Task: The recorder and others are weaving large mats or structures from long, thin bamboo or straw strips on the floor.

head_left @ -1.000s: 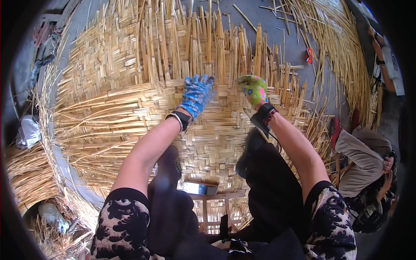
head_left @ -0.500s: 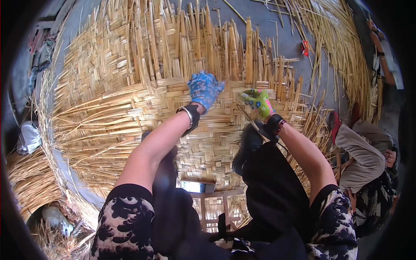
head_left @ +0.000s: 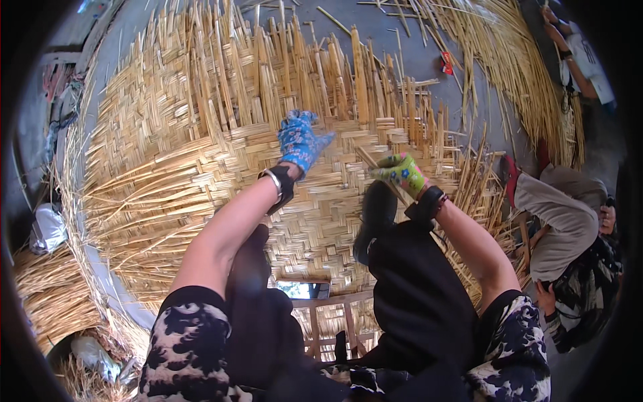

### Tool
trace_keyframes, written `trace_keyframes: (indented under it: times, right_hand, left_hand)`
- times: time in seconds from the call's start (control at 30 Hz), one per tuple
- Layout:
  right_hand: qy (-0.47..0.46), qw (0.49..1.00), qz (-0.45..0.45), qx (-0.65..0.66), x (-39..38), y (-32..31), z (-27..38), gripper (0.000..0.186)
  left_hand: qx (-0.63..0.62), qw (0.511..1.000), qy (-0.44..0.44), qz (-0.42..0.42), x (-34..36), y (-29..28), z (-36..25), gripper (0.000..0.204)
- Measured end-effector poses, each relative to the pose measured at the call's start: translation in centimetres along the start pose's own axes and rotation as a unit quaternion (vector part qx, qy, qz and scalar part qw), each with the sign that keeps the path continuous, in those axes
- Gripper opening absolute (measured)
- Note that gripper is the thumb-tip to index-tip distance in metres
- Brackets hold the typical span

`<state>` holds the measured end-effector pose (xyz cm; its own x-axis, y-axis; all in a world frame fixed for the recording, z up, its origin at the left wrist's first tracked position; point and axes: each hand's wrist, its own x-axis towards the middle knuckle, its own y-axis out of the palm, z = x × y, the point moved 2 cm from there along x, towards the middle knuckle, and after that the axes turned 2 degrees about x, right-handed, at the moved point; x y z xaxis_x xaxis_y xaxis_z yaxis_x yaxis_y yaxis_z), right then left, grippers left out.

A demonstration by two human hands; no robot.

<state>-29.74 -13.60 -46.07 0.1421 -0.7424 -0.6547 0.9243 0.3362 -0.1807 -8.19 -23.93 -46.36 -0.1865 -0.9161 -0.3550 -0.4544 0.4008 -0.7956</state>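
A large mat woven of flat yellow reed strips spreads under my feet, with loose unwoven strip ends standing out along its far side. My left hand, in a blue flowered glove, is over the mat by the base of these ends. Its thumb sticks out to the right, its fingers are slightly bent, and nothing shows in it. In a green flowered glove, my right hand is closed around a flat reed strip. The strip slants from the upper left down past my wrist, above my right shoe.
Between my legs lies a phone beside a wooden frame. A pile of loose reeds is at the far right, with a red wrapper nearby. At right sits another person; a further one is behind. Straw bundles are at left.
My right hand has drawn slightly nearer, and the reed strip now shows more plainly in it. My left hand has shifted a little left, its thumb pointing out. The whole view has moved slightly.
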Motion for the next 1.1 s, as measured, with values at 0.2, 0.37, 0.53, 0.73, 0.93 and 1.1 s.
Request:
trace_keyframes:
  times: [0.2, 0.37, 0.53, 0.73, 0.93, 1.1]
  right_hand:
    - [-0.152, 0.964, 0.072, 0.206, -2.5, 0.0, 7.1, 0.024]
    - [-0.089, 0.986, 0.059, 0.126, -9.7, -0.3, 7.9, 0.031]
    - [-0.068, 0.992, -0.019, 0.108, -20.7, -0.6, 5.5, 0.029]
    - [-0.189, 0.942, -0.265, -0.082, -27.3, 2.1, 2.3, 0.025]
    - [-0.373, 0.852, -0.354, -0.098, -28.9, 6.2, 8.5, 0.015]
    - [-0.264, 0.773, -0.505, -0.277, -30.0, 5.5, 2.4, 0.007]
  left_hand:
    - [-0.416, 0.89, 0.061, 0.174, -6.0, -1.7, -6.4, 0.022]
    - [-0.621, 0.779, 0.03, 0.08, -6.9, -11.8, -5.4, 0.017]
    - [-0.636, 0.766, 0.026, -0.091, -6.9, -26.0, 5.7, 0.017]
    - [-0.7, 0.7, -0.02, -0.142, -14.1, -29.4, 3.8, 0.025]
    - [-0.452, 0.879, 0.147, 0.038, -21.5, -26.0, 0.8, 0.03]
    - [0.196, 0.964, 0.086, -0.156, -19.3, -31.8, 12.2, 0.033]
